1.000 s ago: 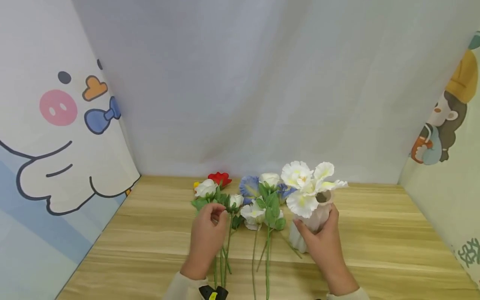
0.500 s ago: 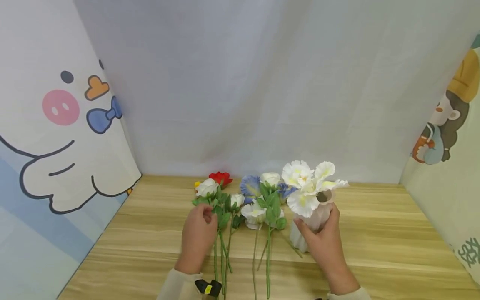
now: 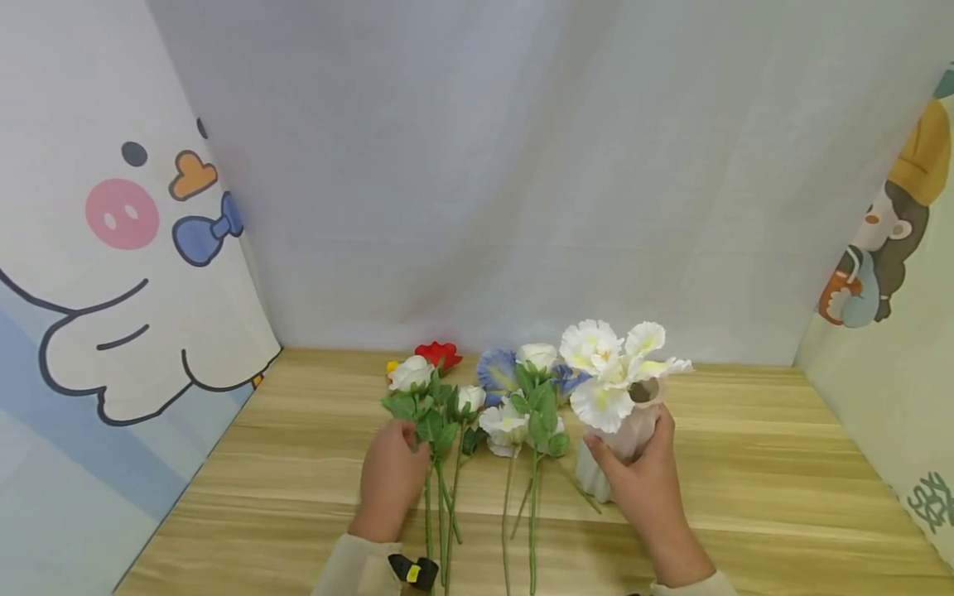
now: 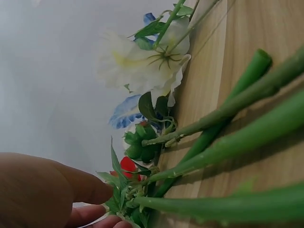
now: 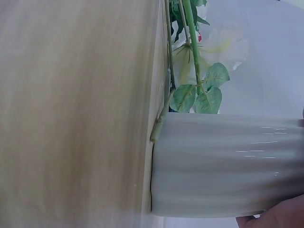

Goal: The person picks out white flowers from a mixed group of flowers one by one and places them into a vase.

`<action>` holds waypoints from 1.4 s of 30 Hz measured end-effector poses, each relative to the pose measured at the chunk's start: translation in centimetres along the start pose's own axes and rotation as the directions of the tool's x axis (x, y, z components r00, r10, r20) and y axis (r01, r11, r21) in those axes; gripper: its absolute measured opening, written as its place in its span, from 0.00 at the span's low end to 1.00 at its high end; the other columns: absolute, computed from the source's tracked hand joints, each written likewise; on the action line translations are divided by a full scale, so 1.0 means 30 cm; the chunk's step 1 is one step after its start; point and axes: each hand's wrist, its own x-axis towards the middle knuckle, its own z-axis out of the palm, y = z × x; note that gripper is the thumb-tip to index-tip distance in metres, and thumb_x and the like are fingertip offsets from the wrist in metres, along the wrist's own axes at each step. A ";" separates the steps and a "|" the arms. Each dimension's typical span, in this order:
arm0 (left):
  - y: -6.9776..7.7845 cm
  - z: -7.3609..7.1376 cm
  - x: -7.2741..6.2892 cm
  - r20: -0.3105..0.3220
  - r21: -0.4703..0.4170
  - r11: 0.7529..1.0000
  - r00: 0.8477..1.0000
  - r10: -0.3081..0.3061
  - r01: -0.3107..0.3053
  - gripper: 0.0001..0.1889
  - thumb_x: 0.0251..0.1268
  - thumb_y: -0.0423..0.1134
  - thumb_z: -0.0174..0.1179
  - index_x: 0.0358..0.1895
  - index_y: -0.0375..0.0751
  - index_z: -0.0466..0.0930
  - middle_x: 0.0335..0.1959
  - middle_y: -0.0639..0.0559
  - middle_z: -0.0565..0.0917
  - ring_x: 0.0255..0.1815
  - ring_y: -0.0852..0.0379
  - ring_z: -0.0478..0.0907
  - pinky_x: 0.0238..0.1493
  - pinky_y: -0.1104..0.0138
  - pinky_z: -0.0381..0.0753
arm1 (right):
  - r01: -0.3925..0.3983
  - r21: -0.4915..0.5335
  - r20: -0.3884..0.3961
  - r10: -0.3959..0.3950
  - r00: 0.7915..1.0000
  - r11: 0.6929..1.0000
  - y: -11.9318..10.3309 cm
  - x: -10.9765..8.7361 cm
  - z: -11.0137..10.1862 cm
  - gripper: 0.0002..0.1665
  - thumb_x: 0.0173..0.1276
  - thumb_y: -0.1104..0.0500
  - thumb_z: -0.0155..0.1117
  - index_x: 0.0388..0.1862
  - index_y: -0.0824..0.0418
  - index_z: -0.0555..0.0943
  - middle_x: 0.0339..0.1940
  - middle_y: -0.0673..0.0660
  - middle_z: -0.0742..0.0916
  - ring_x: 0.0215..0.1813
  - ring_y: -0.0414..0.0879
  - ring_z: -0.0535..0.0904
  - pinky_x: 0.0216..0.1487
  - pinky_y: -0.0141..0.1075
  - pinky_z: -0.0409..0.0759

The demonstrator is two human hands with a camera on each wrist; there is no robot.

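A plain curtain hung beyond both hands; a wooden table lay beneath them. The pale vase stood on the table within the grip of the right hand, its mouth above the fingers; thumb and fingers were wrapped round its side, spread only to its width. The left hand was well apart from the vase, to its left, fingers bent, a small gap showing by the thumb; fingertips reached the leaves, but whether they had hold of a stem could not be told.

A large white flower spread at the vase's mouth, above the right thumb, its stem hidden; a blue flower lay between the hands, farther off than either; a frilled white flower lay nearer, also between them. One white rose lay just beyond the left fingertips, a second to their right; a red flower lay past both. Green stems ran just right of the left hand; a small yellow flower showed beyond it, partly covered.
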 end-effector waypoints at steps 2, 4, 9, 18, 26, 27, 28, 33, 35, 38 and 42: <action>-0.005 0.001 0.000 0.018 0.006 1.000 1.000 -0.010 0.010 0.17 0.71 0.36 0.65 0.57 0.29 0.79 0.45 0.41 0.84 0.46 0.44 0.82 0.45 0.49 0.83 | 0.005 0.006 0.004 -0.005 1.000 1.000 -0.004 -0.002 0.000 0.56 0.66 0.59 0.77 0.80 0.55 0.48 0.68 0.63 0.70 0.64 0.55 0.71 0.52 0.28 0.77; -0.009 0.001 -0.001 0.040 0.008 1.000 0.999 -0.016 0.016 0.16 0.71 0.35 0.64 0.56 0.28 0.79 0.42 0.42 0.84 0.44 0.44 0.83 0.43 0.49 0.83 | 0.008 0.005 0.007 -0.008 1.000 1.000 -0.005 -0.003 0.000 0.57 0.67 0.59 0.77 0.81 0.55 0.47 0.68 0.63 0.70 0.64 0.55 0.71 0.52 0.27 0.77; -0.019 0.012 0.001 0.089 0.005 1.000 0.996 -0.012 0.011 0.16 0.70 0.33 0.63 0.54 0.25 0.80 0.39 0.41 0.86 0.41 0.45 0.84 0.41 0.51 0.85 | 0.010 0.002 0.008 -0.010 1.000 1.000 -0.002 -0.004 0.000 0.57 0.67 0.59 0.76 0.81 0.55 0.47 0.68 0.62 0.70 0.64 0.53 0.71 0.54 0.28 0.76; -0.037 0.031 0.006 0.096 0.014 1.000 0.995 0.004 -0.005 0.17 0.68 0.33 0.63 0.53 0.23 0.81 0.37 0.40 0.87 0.40 0.44 0.85 0.42 0.51 0.85 | 0.010 -0.004 0.010 -0.010 1.000 1.000 -0.005 -0.004 0.001 0.57 0.68 0.58 0.76 0.81 0.55 0.47 0.69 0.62 0.70 0.65 0.54 0.70 0.54 0.28 0.76; -0.057 0.035 0.011 0.129 -0.065 0.997 0.991 -0.021 0.030 0.19 0.69 0.35 0.62 0.56 0.23 0.80 0.41 0.40 0.87 0.40 0.46 0.85 0.43 0.51 0.85 | -0.006 0.013 0.019 0.005 1.000 1.000 -0.003 -0.008 0.000 0.59 0.67 0.59 0.76 0.82 0.54 0.45 0.70 0.62 0.69 0.67 0.54 0.69 0.60 0.40 0.74; -0.058 0.035 0.012 0.138 -0.082 0.996 0.990 -0.026 0.037 0.19 0.70 0.35 0.62 0.57 0.23 0.80 0.41 0.40 0.87 0.38 0.48 0.85 0.43 0.52 0.85 | -0.005 0.012 0.018 0.005 1.000 1.000 -0.003 -0.009 0.000 0.59 0.67 0.59 0.76 0.82 0.54 0.45 0.70 0.62 0.69 0.67 0.54 0.69 0.59 0.41 0.74; -0.058 0.035 0.012 0.149 -0.107 0.993 0.988 -0.035 0.051 0.20 0.70 0.35 0.61 0.58 0.24 0.79 0.41 0.41 0.87 0.35 0.50 0.85 0.42 0.53 0.85 | -0.004 0.008 0.017 0.004 1.000 1.000 -0.003 -0.009 -0.001 0.59 0.67 0.59 0.76 0.82 0.54 0.45 0.70 0.62 0.69 0.67 0.55 0.69 0.60 0.41 0.74; -0.058 0.038 0.014 0.202 -0.254 0.960 0.977 -0.069 0.121 0.22 0.72 0.36 0.60 0.62 0.23 0.76 0.39 0.44 0.87 0.25 0.56 0.82 0.36 0.59 0.84 | -0.001 0.010 0.011 0.001 1.000 1.000 -0.003 -0.007 -0.001 0.58 0.67 0.59 0.76 0.82 0.54 0.45 0.70 0.63 0.69 0.66 0.55 0.70 0.61 0.49 0.74; -0.058 0.040 0.014 0.210 -0.299 0.944 0.975 -0.075 0.137 0.22 0.72 0.35 0.61 0.62 0.23 0.76 0.39 0.43 0.87 0.24 0.55 0.83 0.33 0.60 0.84 | -0.004 0.015 0.011 0.004 1.000 1.000 -0.004 -0.006 0.000 0.58 0.67 0.59 0.76 0.82 0.55 0.45 0.70 0.63 0.69 0.66 0.56 0.69 0.62 0.51 0.74; -0.056 0.042 0.015 0.221 -0.352 0.922 0.972 -0.084 0.159 0.21 0.72 0.34 0.60 0.62 0.21 0.75 0.40 0.41 0.87 0.26 0.54 0.83 0.32 0.61 0.85 | -0.008 0.007 0.008 0.008 1.000 1.000 -0.004 -0.005 -0.001 0.58 0.67 0.59 0.76 0.82 0.55 0.45 0.69 0.63 0.69 0.66 0.56 0.70 0.62 0.51 0.75; -0.049 0.039 0.017 0.245 -0.426 0.882 0.964 -0.104 0.204 0.22 0.73 0.33 0.59 0.63 0.21 0.74 0.42 0.39 0.85 0.31 0.53 0.83 0.34 0.61 0.87 | -0.004 -0.005 0.005 0.004 1.000 1.000 -0.003 -0.003 -0.001 0.58 0.67 0.58 0.76 0.81 0.56 0.46 0.69 0.64 0.70 0.66 0.56 0.70 0.61 0.51 0.75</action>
